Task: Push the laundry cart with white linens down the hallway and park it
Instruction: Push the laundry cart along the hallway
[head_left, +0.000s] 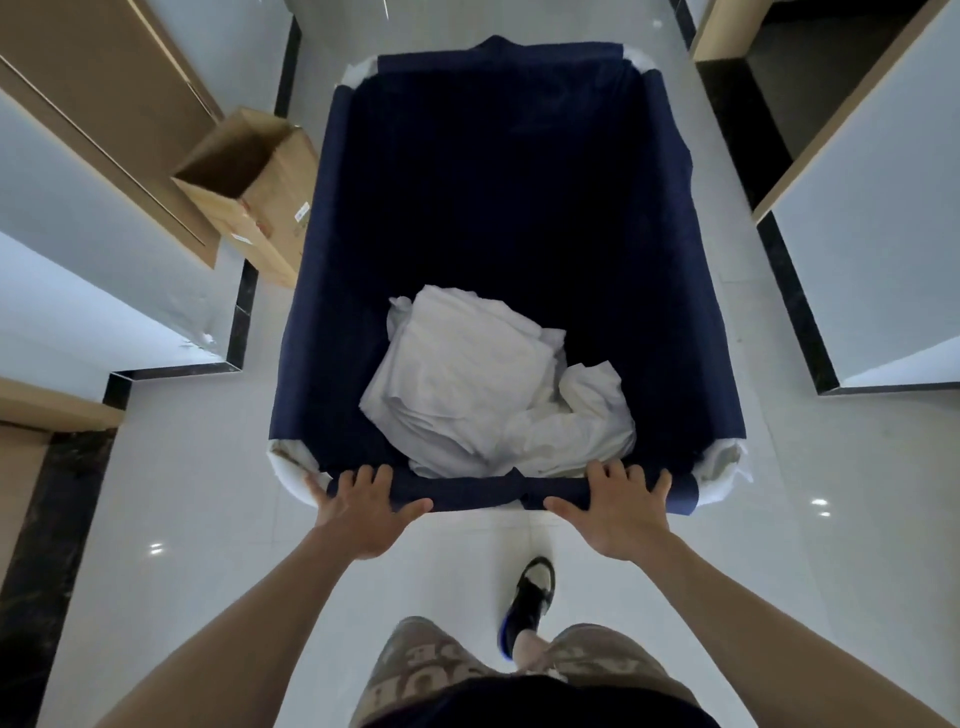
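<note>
A: Where does the laundry cart (332, 291) stand right now?

B: It fills the middle of the frame, a deep navy fabric bin on the pale tiled hallway floor (779, 571). The white linens (483, 384) lie heaped at the bottom, toward the near end, just beyond the rail.

A: And the hands?

B: Both sit on the near rim. The left hand (363, 512) is at lower left of the rim and the right hand (621, 512) at lower right, well apart. On each, the fingers (371, 475) are spread and draped over the fabric-covered bar, with the thumbs tucked underneath. It reads as a pushing hold more than a tight clench.

A: What could go wrong from here?

B: The open cardboard box (249, 187) at upper left is my main worry. It sits just beside the cart's left wall, possibly touching; I cannot tell which. If the cart drifts left, I judge it would clip or drag the box.

A: Anything on the other side?

B: The wall corner with dark trim (795, 306) at right is near too, so an overcorrection could scrape it. The gap on both sides looks slim.

A: And the footing?

B: One shoe (530, 597) is stepping close behind the rim on a glossy floor. A long stride might kick the base, though the wheels are hidden from view.
</note>
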